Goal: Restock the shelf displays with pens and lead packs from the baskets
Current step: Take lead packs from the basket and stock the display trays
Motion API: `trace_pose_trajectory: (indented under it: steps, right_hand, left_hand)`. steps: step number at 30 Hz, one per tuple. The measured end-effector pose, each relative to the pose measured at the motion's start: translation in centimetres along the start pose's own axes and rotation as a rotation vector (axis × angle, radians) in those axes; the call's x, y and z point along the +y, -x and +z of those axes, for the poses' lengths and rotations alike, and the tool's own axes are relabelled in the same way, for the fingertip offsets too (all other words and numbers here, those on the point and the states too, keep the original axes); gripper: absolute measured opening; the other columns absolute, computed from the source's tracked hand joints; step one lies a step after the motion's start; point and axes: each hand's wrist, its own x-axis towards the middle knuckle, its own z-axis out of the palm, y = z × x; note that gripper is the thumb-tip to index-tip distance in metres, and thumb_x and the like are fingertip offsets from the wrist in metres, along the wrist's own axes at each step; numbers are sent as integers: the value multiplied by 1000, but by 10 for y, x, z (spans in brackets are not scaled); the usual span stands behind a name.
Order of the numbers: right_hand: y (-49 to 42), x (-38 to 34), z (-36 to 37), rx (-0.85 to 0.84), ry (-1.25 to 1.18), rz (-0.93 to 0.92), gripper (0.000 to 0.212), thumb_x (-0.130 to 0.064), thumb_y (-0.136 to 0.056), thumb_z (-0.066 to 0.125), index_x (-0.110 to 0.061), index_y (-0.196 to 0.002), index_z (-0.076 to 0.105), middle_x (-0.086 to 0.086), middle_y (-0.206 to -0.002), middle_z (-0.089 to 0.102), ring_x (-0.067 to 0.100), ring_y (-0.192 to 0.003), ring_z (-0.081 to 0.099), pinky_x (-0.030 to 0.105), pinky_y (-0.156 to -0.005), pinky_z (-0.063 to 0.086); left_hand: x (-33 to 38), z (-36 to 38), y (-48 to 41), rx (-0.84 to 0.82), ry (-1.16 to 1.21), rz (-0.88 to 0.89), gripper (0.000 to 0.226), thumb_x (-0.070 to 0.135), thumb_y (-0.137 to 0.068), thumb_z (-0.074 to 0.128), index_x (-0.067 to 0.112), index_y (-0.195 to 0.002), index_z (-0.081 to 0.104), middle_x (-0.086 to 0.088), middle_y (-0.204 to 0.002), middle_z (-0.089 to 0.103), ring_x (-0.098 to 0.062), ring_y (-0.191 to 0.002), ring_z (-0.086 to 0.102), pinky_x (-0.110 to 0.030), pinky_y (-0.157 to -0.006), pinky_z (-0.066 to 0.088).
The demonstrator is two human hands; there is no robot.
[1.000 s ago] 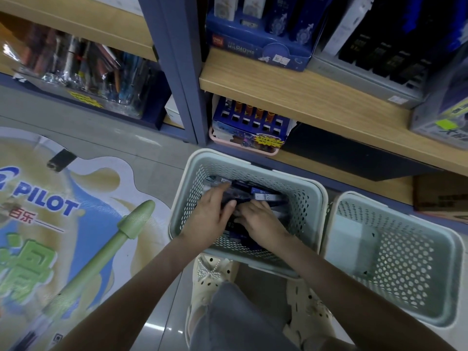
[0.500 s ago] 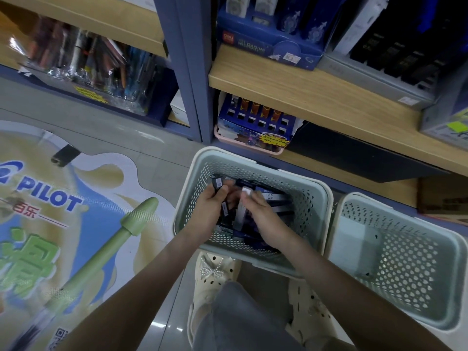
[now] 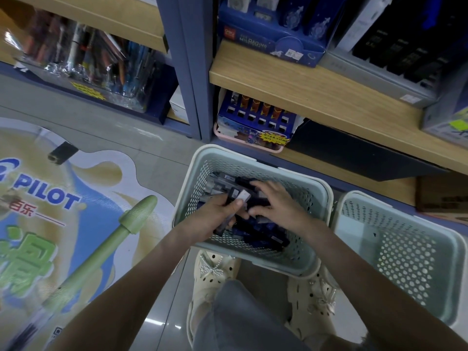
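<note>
Mid-frame, inside the basket [image 3: 255, 154], lead packs [image 3: 236, 201] are gripped by the left hand [image 3: 215, 216], long axis slanting up-right toward the shelf display [image 3: 255, 115], while the right hand [image 3: 277, 202] is spread over loose packs [image 3: 258, 231] just beside.

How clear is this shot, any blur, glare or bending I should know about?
Head view: the wide lens bows the wooden shelf and tilts its posts; the clear pen display is blurred with glints; glare streaks the floor; left hand, right hand and packs in the basket are fairly sharp, print unreadable.
</note>
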Motion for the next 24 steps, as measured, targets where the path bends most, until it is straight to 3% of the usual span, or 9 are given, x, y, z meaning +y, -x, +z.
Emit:
trace_pose_trajectory:
  steps: [3,5,7,12,16,18,20,24]
  right_hand:
    - [1,18,2,-146,383,109,98,-45,-79,72,-18,-152,12,5,-150,25,24,-137,23,37,-109,26]
    - [3,24,12,-191,459,191,112,-34,-77,77,-16,-153,-4,8,-157,7,28,-143,12,42,-113,21]
    - [3,26,19,-159,517,206,110,-25,-80,75,-13,-152,-7,12,-157,5,32,-143,11,43,-113,23]
    - [3,29,28,-7,690,-22,78,-10,-84,64,-5,-147,18,13,-140,29,29,-126,29,34,-99,35]
    - [4,33,33,-16,739,-102,71,-5,-79,65,-4,-141,31,13,-137,36,28,-123,32,34,-99,39]
    - [4,37,37,43,775,-163,69,-7,-66,78,-1,-129,49,12,-120,53,28,-109,40,31,-88,47]
    - [4,41,40,165,758,-233,65,-5,-44,88,-2,-105,66,8,-91,62,25,-89,46,29,-69,52]
    - [6,40,42,295,752,-339,48,-1,-45,84,-5,-91,71,4,-79,63,22,-81,52,28,-71,53]
  left_hand:
    - [-3,0,-7,110,-19,-39,12,20,-97,56,8,-95,57,-1,-74,59,-10,-52,42,-23,-49,34]
    - [-4,1,-12,216,37,-59,8,17,-98,54,9,-99,53,-1,-74,58,-10,-50,42,-20,-47,37]
    - [-6,5,-16,288,119,-56,9,16,-99,52,9,-104,51,-3,-75,60,-9,-48,46,-20,-46,41]
    - [-11,11,-23,371,136,-31,22,21,-100,50,5,-116,48,-4,-77,63,-12,-58,56,-20,-53,49]
    - [-15,13,-27,389,33,-26,21,23,-100,50,6,-112,50,-2,-85,64,-14,-74,61,-26,-69,50]
    - [-16,16,-29,371,10,-22,15,22,-100,50,11,-109,50,-3,-89,64,-16,-79,61,-29,-74,50]
    - [-17,19,-30,360,-26,-5,7,21,-100,50,17,-106,50,-3,-89,64,-17,-83,62,-32,-77,51]
    - [-17,21,-31,340,-85,72,1,20,-99,51,21,-100,50,-6,-95,66,-21,-90,63,-33,-83,50]
